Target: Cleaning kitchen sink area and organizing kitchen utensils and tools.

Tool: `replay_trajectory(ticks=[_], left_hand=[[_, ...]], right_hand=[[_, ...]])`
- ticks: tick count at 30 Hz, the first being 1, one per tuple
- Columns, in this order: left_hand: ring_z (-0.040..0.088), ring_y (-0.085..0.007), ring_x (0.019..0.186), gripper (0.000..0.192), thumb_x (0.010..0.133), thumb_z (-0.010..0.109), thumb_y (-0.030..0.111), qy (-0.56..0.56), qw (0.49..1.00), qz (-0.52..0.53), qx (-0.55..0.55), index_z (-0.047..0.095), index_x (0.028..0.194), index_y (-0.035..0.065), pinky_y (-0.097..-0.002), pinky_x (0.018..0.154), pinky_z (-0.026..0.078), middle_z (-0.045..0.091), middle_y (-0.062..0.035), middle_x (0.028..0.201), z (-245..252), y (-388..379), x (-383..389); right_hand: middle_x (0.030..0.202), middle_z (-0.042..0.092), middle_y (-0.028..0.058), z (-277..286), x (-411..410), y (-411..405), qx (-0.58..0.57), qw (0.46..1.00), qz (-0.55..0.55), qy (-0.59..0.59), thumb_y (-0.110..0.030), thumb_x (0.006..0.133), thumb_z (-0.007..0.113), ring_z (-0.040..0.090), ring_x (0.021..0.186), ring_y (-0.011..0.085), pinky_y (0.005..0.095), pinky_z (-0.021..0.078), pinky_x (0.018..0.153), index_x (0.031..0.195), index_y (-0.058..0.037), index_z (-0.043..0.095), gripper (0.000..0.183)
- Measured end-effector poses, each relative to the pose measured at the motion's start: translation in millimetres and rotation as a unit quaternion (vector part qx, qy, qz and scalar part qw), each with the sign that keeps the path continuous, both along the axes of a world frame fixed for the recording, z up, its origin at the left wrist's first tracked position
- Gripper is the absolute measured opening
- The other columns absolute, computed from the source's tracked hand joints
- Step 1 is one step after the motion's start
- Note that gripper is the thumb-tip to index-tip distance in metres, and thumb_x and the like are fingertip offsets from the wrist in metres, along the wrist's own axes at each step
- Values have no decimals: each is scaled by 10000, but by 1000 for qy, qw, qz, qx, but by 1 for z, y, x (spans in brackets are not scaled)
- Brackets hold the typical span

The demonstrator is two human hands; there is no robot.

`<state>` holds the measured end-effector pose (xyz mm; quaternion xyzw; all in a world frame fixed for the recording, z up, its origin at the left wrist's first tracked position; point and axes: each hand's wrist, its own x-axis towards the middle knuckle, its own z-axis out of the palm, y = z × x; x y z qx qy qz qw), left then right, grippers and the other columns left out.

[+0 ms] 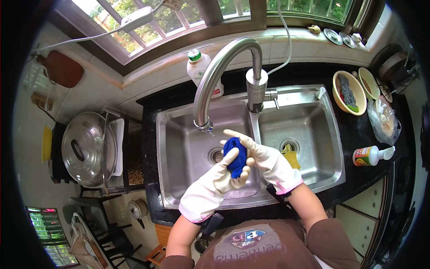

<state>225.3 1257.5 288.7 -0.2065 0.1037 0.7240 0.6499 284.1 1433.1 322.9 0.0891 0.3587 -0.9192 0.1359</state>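
White rubber gloves with pink cuffs cover both of my hands. A bunched blue cloth (236,161) is held over the left basin (181,141) of a stainless steel double sink. My left hand (221,175) wraps it from below, thumb across its front and fingertips curled round its right side. At the cloth's upper right, my right hand (260,153) holds it too, with one finger extended to the left; its other fingers are partly hidden. The curved faucet (228,57) has its spout just above and left of the cloth. A small drop or thin trickle shows at the spout.
A yellow cloth (291,159) lies by the right basin's drain. Behind the sink stands a white green-capped bottle (200,67). On the right counter are a pump bottle (366,156), a bowl with scouring pads (349,92) and a plastic bag (384,119). A large lidded pan (87,148) stands left.
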Motion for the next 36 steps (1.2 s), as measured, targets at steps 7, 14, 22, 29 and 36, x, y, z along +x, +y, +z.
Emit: replay_trajectory(ticks=[7, 14, 22, 29, 36], left_hand=[[537, -114, 779, 504, 877, 716, 416, 89, 995, -24, -37, 544, 1161, 36, -230, 643, 492, 553, -40, 971, 17, -5, 20], [305, -43, 447, 238, 891, 608, 193, 224, 947, -129, -191, 515, 681, 132, -195, 427, 257, 413, 59, 589, 27, 3, 10], [463, -121, 536, 101, 886, 621, 185, 534, 786, -161, -265, 666, 872, 96, -282, 501, 396, 585, -7, 698, -1, 0, 18], [633, -266, 734, 150, 882, 574, 160, 858, 376, -178, -301, 672, 954, 72, -397, 664, 514, 651, -89, 782, -77, -3, 41], [690, -317, 816, 181, 891, 544, 166, 859, 310, -229, -337, 665, 960, 51, -428, 721, 548, 693, -114, 839, -104, -12, 47]], right_hand=[[1040, 633, 84, 10, -32, -2, 39, 986, 157, 33, -199, 927, 644, 632, 922, 139, 275, 501, 865, 1147, -20, 617, 285], [861, 570, 29, 57, -25, -16, 292, 945, 110, 96, -226, 932, 629, 535, 795, 92, 256, 459, 742, 989, -39, 599, 198], [877, 570, 72, -16, -36, -14, 417, 886, 165, 120, -268, 913, 628, 550, 788, 163, 312, 484, 684, 965, -83, 572, 200], [766, 620, 104, -113, -35, -45, 543, 831, 121, 14, -190, 827, 647, 599, 708, 219, 375, 493, 681, 896, -69, 575, 156], [752, 619, 143, -132, -33, -65, 624, 774, 77, -69, -170, 835, 636, 600, 705, 251, 377, 487, 689, 877, -45, 576, 145]])
